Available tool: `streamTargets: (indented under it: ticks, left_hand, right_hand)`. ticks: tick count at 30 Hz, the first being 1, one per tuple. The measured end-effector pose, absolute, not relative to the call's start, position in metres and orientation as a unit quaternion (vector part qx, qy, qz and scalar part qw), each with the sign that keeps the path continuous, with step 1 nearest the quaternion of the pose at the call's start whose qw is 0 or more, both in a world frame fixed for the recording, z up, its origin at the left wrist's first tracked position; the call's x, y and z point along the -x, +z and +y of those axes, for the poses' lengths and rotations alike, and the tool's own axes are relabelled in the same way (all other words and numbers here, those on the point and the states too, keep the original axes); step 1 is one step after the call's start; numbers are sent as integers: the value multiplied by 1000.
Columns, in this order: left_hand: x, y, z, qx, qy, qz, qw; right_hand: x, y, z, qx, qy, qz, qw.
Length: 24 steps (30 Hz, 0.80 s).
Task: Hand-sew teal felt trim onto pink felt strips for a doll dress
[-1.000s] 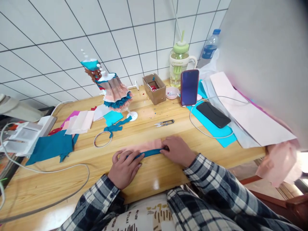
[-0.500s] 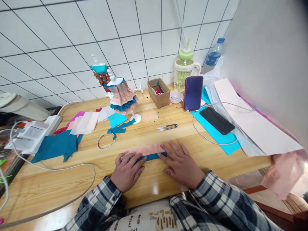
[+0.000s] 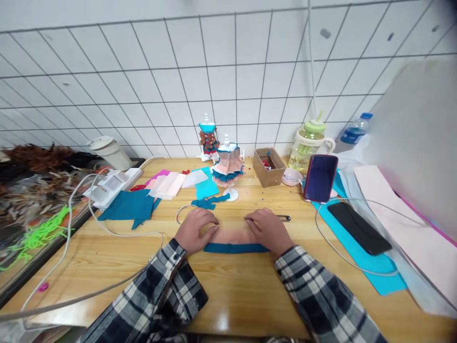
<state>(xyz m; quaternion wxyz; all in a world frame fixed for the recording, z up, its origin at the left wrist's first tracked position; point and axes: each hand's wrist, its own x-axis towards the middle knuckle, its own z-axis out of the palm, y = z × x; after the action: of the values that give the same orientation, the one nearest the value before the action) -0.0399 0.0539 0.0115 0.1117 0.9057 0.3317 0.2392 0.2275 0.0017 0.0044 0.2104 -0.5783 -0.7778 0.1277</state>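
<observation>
A strip of pink cloth (image 3: 233,235) with a teal band (image 3: 233,248) along its near edge lies flat on the wooden table (image 3: 250,295). My left hand (image 3: 195,230) rests on the strip's left end, fingers curled down onto it. My right hand (image 3: 268,230) lies on the right end, fingers bent and pressing the cloth. Both sleeves are dark plaid. Small thread snips (image 3: 283,218) lie just behind my right hand, partly hidden by it.
Behind the strip stand a small dress form in a pink and teal dress (image 3: 227,166), a cardboard box (image 3: 268,166), a green-lidded mug (image 3: 310,145) and a propped phone (image 3: 320,177). Teal cloth pieces (image 3: 130,207) and cables lie left. A black phone (image 3: 359,227) and pink sheets lie right.
The view has tilted up and swung left. Both hands have moved up onto the pink cloth, and the teal band now shows in front of them.
</observation>
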Motion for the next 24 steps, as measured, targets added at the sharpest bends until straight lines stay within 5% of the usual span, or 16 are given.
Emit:
streamTargets:
  ticks: [9,18,24]
  left_hand:
    - [101,-13,73,-826,135,543,69]
    - [63,-26,77,-517,559,512,398]
    - [29,-33,90,-476,647,442,400]
  right_hand:
    - [-233,-20,1,522,169,-812,198]
    - [-225,-23,3,535,174,-804,192]
    - [-187,-9,16,583,119,-730,337]
